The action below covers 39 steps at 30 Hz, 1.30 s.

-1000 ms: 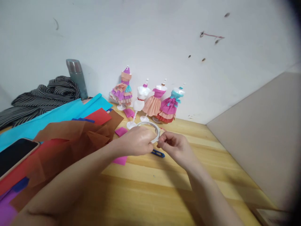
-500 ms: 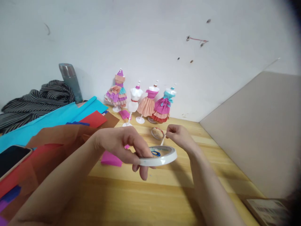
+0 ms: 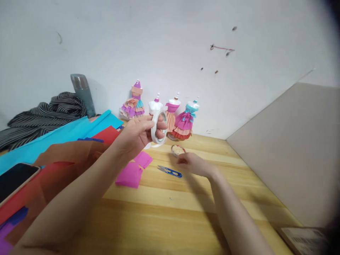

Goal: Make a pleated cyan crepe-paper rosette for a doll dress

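My left hand is closed on a roll of white tape, fingers through its ring, held upright in front of the small white mannequin. My right hand is pinched just in front of a round dish of pins; what its fingertips hold, if anything, is hidden. Between and below the hands, blue-handled thread snips lie on the wooden table. Two pink paper pieces, a larger one and a smaller one, lie left of the snips.
Small mannequins in ruffled dresses stand along the wall. At left are brown, red and blue sheets, a phone, striped cloth and a flask. A flat box sits at lower right.
My left hand has lifted the tape roll up and away, turning it from flat to upright, which uncovers the snips. My right hand has moved slightly down; the tape strip at its fingers no longer shows.
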### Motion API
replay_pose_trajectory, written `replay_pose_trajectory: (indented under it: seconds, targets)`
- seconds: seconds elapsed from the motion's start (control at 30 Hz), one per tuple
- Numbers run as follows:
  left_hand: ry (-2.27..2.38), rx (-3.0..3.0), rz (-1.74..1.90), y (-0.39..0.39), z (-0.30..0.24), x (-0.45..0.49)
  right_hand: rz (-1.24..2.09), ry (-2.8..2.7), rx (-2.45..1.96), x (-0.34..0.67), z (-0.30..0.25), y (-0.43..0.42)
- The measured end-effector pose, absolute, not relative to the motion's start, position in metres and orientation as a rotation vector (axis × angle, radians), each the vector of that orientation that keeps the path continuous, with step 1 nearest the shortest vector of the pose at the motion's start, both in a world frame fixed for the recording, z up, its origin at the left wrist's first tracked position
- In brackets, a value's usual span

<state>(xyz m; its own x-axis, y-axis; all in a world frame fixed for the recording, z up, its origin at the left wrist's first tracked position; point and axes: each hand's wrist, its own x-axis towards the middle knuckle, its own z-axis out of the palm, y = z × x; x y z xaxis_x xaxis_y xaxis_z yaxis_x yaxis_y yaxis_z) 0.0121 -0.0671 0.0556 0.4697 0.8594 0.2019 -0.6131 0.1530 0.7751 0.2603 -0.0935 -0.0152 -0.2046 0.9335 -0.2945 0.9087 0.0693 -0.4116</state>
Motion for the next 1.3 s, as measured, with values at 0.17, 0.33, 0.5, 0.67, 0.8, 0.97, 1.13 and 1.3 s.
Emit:
replay_pose_trajectory:
  seconds: [0.17,0.33,0.5,0.67,0.8,0.97,1.13,1.3]
  targets:
    - [0.452,0.821,1.022,-0.071,0.058,0.013,0.718,-2.434,-1.985,0.236,-0.034,-0.098]
    - [0.401,0.816,0.93,-0.069,0.061,0.007,0.684,-2.46,-1.971,0.221,-0.042,-0.1]
    - [0.331,0.935,0.848,-0.066,0.063,0.001,0.686,-2.279,-1.905,0.236,-0.029,-0.092]
    - [0.273,0.905,0.862,-0.064,0.062,-0.001,0.483,-1.857,-1.912,0.255,-0.004,-0.093]
    - [0.285,0.808,0.867,-0.065,0.061,0.002,0.534,-1.584,-1.501,0.243,0.01,-0.109]
    - [0.322,0.751,0.867,-0.071,0.063,0.008,0.349,-1.71,-1.381,0.216,0.009,-0.126]
    - [0.355,0.697,0.901,-0.079,0.064,0.013,0.163,-1.749,-1.314,0.208,0.006,-0.128]
    - [0.414,0.692,0.961,-0.088,0.067,0.017,0.167,-1.781,-1.327,0.203,0.006,-0.129]
